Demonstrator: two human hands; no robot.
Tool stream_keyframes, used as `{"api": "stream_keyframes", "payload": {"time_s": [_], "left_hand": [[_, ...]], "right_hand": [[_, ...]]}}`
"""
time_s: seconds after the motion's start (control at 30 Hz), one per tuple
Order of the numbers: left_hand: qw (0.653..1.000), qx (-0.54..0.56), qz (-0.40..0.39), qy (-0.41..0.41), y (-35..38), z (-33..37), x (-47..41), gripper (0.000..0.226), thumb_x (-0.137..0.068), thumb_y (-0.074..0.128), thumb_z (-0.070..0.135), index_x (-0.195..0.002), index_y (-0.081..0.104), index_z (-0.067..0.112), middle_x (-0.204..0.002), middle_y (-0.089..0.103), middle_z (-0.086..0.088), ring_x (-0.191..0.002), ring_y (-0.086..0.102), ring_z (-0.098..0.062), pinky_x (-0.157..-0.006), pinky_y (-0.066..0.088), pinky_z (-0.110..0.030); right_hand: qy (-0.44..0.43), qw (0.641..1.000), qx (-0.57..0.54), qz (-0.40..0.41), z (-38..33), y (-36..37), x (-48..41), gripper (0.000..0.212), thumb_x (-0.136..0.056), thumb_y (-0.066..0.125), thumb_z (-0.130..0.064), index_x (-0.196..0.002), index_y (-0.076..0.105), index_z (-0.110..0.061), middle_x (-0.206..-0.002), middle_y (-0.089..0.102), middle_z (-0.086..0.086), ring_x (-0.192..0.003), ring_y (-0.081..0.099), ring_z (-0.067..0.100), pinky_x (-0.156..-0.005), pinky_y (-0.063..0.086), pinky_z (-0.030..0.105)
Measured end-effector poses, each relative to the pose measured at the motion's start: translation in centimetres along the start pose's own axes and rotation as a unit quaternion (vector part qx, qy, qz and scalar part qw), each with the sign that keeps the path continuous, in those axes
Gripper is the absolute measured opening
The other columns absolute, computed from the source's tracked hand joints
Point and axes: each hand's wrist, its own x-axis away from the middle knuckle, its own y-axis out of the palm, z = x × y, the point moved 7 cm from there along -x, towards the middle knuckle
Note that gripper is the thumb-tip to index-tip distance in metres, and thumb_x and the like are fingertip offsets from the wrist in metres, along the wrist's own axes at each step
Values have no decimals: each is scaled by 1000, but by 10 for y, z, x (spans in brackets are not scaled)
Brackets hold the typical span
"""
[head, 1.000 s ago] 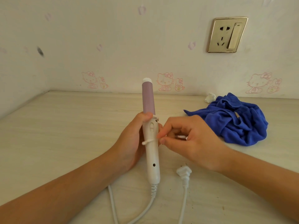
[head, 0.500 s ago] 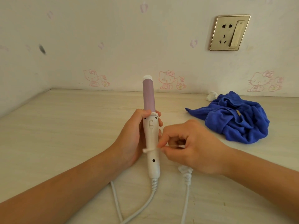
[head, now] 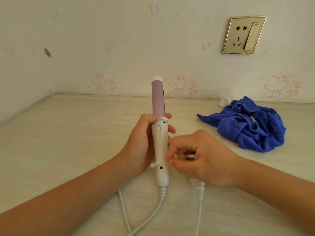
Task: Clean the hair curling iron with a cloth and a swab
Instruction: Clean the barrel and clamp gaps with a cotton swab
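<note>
Left hand [head: 141, 142] is gripping the curling iron [head: 159, 133] upright over the worktop [head: 68, 133]. Right hand [head: 204, 159] is pinching the swab [head: 152, 165] and rubbing it across the lower handle, right by the little dark hole. My worry is that pushing too hard is going to bend the swab or leave fluff in that hole. Compared with a second ago, the swab is sitting lower on the handle. The cloth [head: 247, 126] is lying off to the right.

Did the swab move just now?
Yes. The swab slid down the handle of the curling iron, closer to the plug lying on the table.
</note>
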Motion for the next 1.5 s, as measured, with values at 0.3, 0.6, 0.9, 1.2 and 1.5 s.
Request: {"api": "stream_keyframes", "payload": {"time_s": [0.3, 0.6, 0.9, 1.2, 1.5], "left_hand": [[1000, 5, -13, -1, 4, -3, 2, 42, -97, 51, 33, -127, 68, 8, -106, 75, -9, -90, 70, -22, -75, 59, -35], [999, -34, 20, 16, 2, -4, 1, 42, -105, 40, 21, -118, 66, -9, -103, 69, -22, -89, 68, -30, -68, 61, -38], [994, -100, -32, 23, 9, -2, 5, 48, -97, 51, 42, -109, 61, -3, -80, 67, -20, -60, 70, -38, -54, 57, -35], [994, -102, -7, 28, 3, -6, 1, 36, -83, 51, 39, -104, 71, 17, -83, 69, -11, -68, 68, -26, -58, 55, -37], [994, -94, -43, 38, 10, -4, 4, 38, -83, 53, 37, -105, 60, 6, -76, 66, -15, -56, 66, -31, -53, 54, -32]], "right_hand": [[-5, 996, -13, 85, 8, -23, -5, 16, -90, 72, 0, -85, 76, -16, -54, 54, -15, -50, 45, 4, -59, 47, 24], [-11, 994, -18, 106, 15, -33, -7, 15, -89, 72, 3, -84, 76, -11, -55, 56, -17, -48, 49, 1, -56, 40, 6], [-44, 996, -19, 72, 10, -27, -7, 20, -90, 69, -5, -85, 74, -24, -58, 63, -17, -49, 48, 4, -54, 38, 11], [-31, 997, 27, 59, 9, -19, -4, 11, -90, 68, -19, -88, 74, -28, -65, 71, -4, -55, 59, 17, -56, 50, 35], [-46, 993, 34, 101, 7, -25, -4, 12, -90, 69, -15, -86, 74, -25, -57, 62, -13, -50, 52, 11, -56, 40, 13]]}}
